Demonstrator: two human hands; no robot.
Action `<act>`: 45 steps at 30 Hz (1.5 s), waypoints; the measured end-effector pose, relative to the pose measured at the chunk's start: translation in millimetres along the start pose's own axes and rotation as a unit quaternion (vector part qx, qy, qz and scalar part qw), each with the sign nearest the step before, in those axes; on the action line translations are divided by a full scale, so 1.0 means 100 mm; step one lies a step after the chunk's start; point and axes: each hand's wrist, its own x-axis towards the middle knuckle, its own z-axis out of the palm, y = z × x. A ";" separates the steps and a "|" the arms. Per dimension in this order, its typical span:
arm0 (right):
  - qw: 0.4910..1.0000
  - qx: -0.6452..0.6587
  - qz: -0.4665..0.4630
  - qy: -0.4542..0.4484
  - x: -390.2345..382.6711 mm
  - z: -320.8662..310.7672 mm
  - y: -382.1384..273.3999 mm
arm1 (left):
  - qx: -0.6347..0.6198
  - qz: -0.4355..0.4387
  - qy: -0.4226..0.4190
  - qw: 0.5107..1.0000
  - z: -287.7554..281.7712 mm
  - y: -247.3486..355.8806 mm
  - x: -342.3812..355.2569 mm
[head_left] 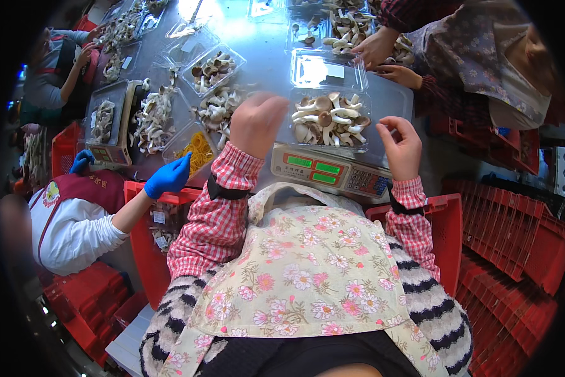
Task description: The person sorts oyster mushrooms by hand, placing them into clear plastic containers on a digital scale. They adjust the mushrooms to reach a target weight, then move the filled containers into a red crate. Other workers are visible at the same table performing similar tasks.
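An open clear plastic box [331, 119] full of pale-stemmed mushrooms with brown caps rests on a digital scale [332, 173] with lit green displays. Its clear lid [325, 69], bearing a white label, is folded back behind it. My left hand [257, 122] is in the air between this box and a loose mushroom pile [221, 110]; motion smears its fingers, so whether it holds anything is unclear. Beside the box's right edge is my right hand [400, 146], thumb and fingertips curled together, with nothing visible in them.
Left of me, a co-worker's blue-gloved hand [171, 177] is near yellow rubber bands [197, 151] in a clear tray. Another person's hands [380, 53] work at mushrooms across the table. A second scale [116, 141] holds a filled box. Red crates [502, 220] flank me.
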 end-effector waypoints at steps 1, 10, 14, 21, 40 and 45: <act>0.999 -0.021 -0.033 -0.008 0.06 0.01 -0.03 | -0.007 -0.007 -0.002 1.000 0.02 0.02 0.02; 0.951 -0.200 -0.191 -0.136 0.43 0.19 -0.13 | -0.026 -0.019 -0.016 0.999 0.04 0.12 -0.06; 0.956 -0.176 -0.182 -0.144 0.53 0.19 -0.12 | -0.014 -0.037 -0.025 0.999 -0.01 0.05 -0.16; 0.962 -0.049 -0.096 -0.251 0.40 0.03 -0.27 | -0.050 -0.068 -0.039 0.996 0.03 0.10 -0.25; 0.979 -0.116 -0.124 -0.112 0.38 0.21 -0.22 | -0.071 -0.052 -0.039 0.995 0.10 0.12 -0.17; 0.981 -0.092 -0.082 -0.150 0.40 0.15 -0.22 | -0.029 -0.062 -0.020 0.997 0.01 -0.01 -0.23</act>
